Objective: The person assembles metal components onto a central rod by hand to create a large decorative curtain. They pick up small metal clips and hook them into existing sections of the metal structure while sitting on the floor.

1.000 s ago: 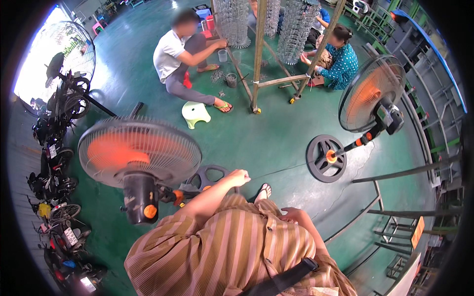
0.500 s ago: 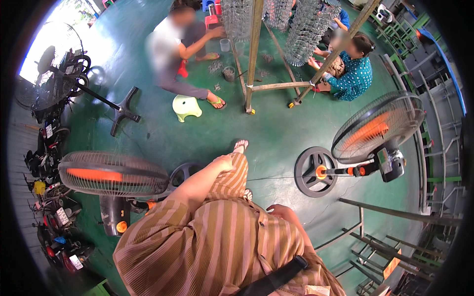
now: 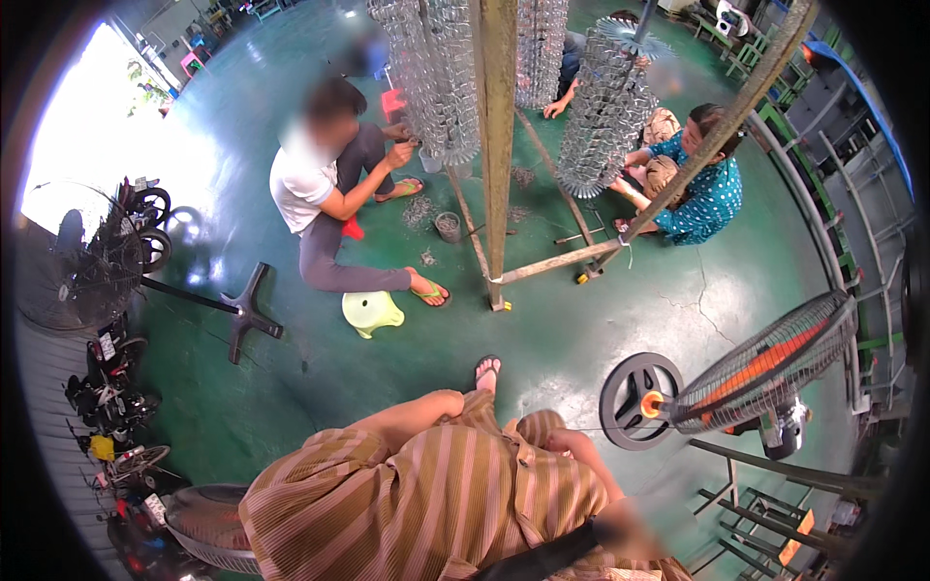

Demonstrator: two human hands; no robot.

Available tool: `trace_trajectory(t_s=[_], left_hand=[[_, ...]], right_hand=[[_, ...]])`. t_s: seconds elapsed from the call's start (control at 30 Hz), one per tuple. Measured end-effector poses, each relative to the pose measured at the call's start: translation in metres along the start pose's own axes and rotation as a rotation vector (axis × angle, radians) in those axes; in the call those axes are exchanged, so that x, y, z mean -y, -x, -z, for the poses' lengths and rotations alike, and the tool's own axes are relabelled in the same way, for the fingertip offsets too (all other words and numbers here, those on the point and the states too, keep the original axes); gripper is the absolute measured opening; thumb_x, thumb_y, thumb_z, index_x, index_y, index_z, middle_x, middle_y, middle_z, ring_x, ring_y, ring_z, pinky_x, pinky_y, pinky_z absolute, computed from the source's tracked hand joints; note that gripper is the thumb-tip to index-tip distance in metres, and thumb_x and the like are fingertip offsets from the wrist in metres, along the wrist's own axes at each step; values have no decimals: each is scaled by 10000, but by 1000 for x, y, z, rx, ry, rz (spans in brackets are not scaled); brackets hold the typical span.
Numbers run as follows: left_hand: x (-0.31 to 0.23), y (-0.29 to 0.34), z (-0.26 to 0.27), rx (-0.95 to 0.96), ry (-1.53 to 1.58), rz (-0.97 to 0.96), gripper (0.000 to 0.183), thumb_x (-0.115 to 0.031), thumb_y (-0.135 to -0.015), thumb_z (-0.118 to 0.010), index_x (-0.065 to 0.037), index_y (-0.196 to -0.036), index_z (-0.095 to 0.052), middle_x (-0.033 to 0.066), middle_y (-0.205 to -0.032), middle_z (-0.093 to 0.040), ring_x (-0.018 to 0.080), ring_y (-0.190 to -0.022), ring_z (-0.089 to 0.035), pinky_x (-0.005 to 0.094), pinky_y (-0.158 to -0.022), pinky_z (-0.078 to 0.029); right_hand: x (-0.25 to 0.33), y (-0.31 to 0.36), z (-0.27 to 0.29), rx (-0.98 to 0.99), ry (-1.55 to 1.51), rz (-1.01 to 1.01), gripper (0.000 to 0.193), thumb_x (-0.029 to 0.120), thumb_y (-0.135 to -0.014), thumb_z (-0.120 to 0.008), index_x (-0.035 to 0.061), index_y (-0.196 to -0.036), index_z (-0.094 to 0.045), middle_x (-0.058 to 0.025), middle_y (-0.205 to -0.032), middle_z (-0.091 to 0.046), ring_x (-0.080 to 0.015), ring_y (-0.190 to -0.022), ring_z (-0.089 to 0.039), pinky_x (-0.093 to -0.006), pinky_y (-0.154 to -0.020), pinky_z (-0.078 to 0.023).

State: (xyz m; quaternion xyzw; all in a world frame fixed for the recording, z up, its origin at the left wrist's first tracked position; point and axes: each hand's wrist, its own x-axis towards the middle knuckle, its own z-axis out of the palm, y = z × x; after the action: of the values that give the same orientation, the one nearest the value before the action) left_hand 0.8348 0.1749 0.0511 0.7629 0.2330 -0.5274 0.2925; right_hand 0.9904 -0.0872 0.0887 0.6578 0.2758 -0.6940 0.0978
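My left hand (image 3: 444,403) lies low by my left thigh, over the brown striped trousers (image 3: 477,414); its fingers cannot be made out. Beside my raised right knee (image 3: 539,426) is my right hand (image 3: 560,442), its fingers partly hidden against the cloth. No object shows in either hand. One sandalled foot (image 3: 487,372) points forward on the green floor. Ahead stands a wheeled metal rack (image 3: 497,145), hung with tall columns of shiny wire pieces (image 3: 436,87). A pale yellow stool (image 3: 372,312) sits in front of its left side.
A person in a white shirt (image 3: 305,184) works at the left column, another in a dotted teal shirt (image 3: 707,198) at the right one. Standing fans (image 3: 765,363) flank me. A cup (image 3: 448,228) and loose metal bits lie near the rack. Motorbikes (image 3: 107,373) line the left wall.
The rack, stool and co-workers sit lower in the picture and look larger. The left fan has slid down toward the lower edge. My right knee has come up beside my right hand.
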Motion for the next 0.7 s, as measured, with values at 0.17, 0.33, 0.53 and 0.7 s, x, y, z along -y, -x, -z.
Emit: trace_trajectory(t_s=[0.17,0.33,0.53,0.7], left_hand=[[35,-35,0,-297,224,-345,185,-177,-741,-575,-10,-786,-639,221,-827,-629,367,-797,-616,445,-683,-466],[29,-11,54,-244,347,-412,207,-233,-813,-533,-34,-786,-582,125,-752,-618,258,-691,-580,389,-614,-454],[-7,-13,93,63,249,-632,192,-220,-826,-492,-49,-755,-542,8,-669,-524,115,-624,-449,285,-597,-404],[-10,-85,55,-6,-99,-498,229,-173,-772,-497,-53,-912,-633,78,-927,-590,194,-889,-532,356,-747,-429]], right_hand=[[-5,-32,61,152,-172,116,187,199,-730,-676,55,-841,-634,-23,-690,-602,-116,-599,-572,-284,-515,-513],[-17,-33,104,205,-339,108,196,209,-745,-653,32,-819,-612,-56,-810,-624,-153,-702,-596,-313,-580,-514],[-49,-49,130,186,-311,101,192,198,-747,-639,37,-847,-615,-65,-796,-620,-158,-691,-590,-312,-586,-505],[-43,-38,162,97,-237,190,193,189,-748,-627,41,-871,-618,-74,-785,-617,-163,-683,-585,-310,-590,-499]])
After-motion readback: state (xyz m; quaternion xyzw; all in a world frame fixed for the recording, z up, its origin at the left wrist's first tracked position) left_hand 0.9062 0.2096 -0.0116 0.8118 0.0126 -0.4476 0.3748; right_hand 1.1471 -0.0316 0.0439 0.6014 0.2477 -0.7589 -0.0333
